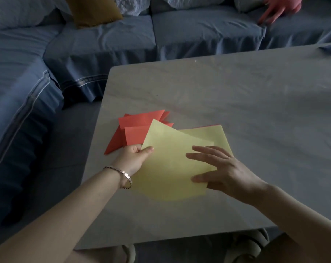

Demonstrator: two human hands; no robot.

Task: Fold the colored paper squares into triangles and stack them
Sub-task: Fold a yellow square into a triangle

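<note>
The yellow paper square is in the middle of the frame, over the grey table. The left hand pinches its left edge. The right hand is wide, fingers spread on its right side. Red triangles lie piled just to its left.

A yellow sheet lies askew over the grey table. The left hand pinches the sheet's left corner. The right hand, fingers straight and spread, lies over its right edge. Red folded triangles fan out just beyond its left corner, and a second yellow square lies beneath its far side.
</note>
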